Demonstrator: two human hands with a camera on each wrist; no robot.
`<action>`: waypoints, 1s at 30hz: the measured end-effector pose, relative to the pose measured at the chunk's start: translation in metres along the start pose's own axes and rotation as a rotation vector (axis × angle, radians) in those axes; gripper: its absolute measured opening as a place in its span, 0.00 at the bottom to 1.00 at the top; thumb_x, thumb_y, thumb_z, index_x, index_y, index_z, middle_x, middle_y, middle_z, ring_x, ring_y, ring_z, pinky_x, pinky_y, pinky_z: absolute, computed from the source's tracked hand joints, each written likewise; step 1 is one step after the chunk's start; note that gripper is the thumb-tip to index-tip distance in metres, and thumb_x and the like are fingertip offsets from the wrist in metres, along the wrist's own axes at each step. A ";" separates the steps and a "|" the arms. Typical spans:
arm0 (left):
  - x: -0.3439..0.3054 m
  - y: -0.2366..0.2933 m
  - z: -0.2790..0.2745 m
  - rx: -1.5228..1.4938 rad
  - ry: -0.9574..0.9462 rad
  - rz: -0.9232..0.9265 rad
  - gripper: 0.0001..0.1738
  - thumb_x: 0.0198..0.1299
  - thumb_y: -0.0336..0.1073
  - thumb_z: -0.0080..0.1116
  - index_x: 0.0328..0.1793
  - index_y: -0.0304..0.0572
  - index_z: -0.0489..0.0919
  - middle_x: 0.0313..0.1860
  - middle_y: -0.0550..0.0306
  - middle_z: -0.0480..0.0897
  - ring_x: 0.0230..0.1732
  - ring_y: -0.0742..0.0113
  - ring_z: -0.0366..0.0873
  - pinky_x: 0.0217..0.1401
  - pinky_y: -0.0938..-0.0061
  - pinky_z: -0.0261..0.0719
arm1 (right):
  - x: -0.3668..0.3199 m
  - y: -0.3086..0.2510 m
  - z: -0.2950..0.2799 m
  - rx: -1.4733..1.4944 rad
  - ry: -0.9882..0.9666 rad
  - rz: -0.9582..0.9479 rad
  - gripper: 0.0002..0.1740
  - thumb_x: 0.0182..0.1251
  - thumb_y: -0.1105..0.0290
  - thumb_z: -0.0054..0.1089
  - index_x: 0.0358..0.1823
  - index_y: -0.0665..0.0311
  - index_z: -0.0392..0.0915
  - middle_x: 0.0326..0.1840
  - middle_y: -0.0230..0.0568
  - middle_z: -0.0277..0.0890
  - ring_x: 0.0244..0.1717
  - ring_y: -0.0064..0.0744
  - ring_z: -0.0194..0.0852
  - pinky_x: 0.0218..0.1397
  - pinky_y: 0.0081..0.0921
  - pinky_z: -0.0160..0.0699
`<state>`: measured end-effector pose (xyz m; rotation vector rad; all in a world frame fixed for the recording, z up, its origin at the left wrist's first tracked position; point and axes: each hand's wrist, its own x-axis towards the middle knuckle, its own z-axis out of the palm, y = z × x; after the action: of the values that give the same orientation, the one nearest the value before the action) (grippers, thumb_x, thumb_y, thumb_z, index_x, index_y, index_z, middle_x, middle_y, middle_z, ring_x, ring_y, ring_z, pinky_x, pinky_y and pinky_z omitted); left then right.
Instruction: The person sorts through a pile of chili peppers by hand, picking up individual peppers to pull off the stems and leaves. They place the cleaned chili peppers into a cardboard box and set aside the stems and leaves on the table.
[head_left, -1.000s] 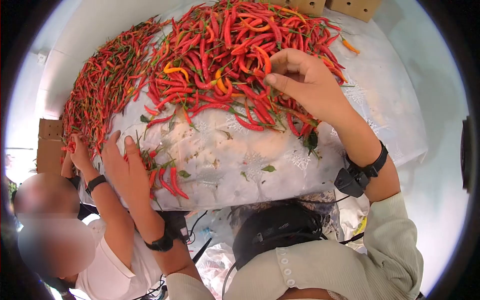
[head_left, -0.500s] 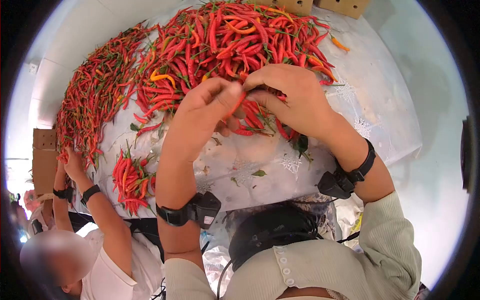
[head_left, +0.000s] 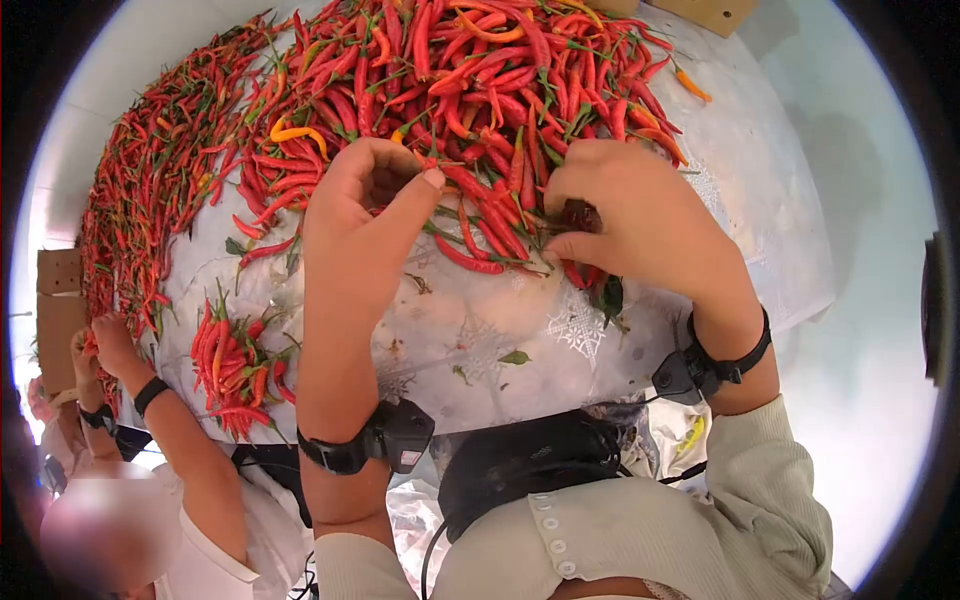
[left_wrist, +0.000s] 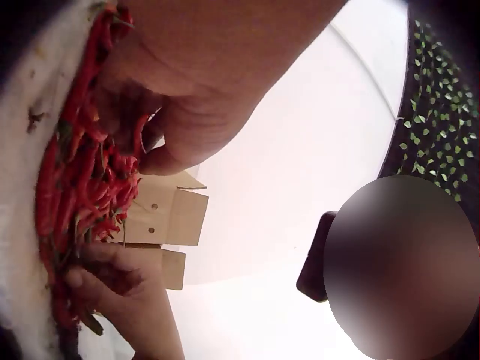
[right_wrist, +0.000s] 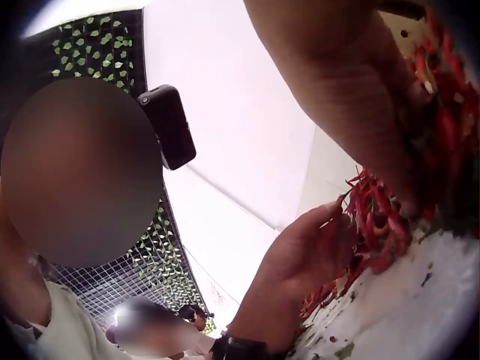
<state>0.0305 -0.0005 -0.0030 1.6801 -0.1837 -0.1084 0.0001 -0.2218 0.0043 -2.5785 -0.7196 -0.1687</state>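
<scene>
A large heap of red chili peppers (head_left: 480, 80) covers the back of the table, with a few orange ones among them. My left hand (head_left: 350, 230) is over the heap's front edge, fingers curled, pinching a chili pepper (left_wrist: 140, 133) between thumb and fingers. To its right, my right hand (head_left: 640, 215) reaches in at the front edge of the heap, its thumb and bent fingers apart around dark red chilies lying there. Its fingertips are partly hidden among the peppers. A small bunch of chilies (head_left: 225, 355) lies left of my left forearm, stems mostly pointing away.
A second long heap of chilies (head_left: 150, 170) runs along the left side, where another person's hands (head_left: 115, 345) work. Cardboard boxes (head_left: 715, 12) stand behind and at the far left. Loose leaves (head_left: 515, 357) lie on the white snowflake-patterned tablecloth (head_left: 480, 330).
My left hand has come from the small bunch at left to the big heap, met the right hand, then parted leftward. The right hand has drawn back from the heap toward its right front edge.
</scene>
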 end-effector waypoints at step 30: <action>-0.005 0.000 0.002 -0.675 -0.189 -0.196 0.13 0.64 0.34 0.51 0.52 0.38 0.73 0.41 0.59 0.80 0.39 0.72 0.79 0.38 0.78 0.79 | 0.011 -0.031 0.014 0.502 0.426 -0.057 0.13 0.46 0.81 0.66 0.36 0.66 0.78 0.35 0.40 0.78 0.33 0.31 0.77 0.37 0.23 0.74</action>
<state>0.0254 -0.0019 -0.0039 1.0087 -0.1059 -0.4292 -0.0070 -0.1870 0.0064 -1.9576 -0.5830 -0.4735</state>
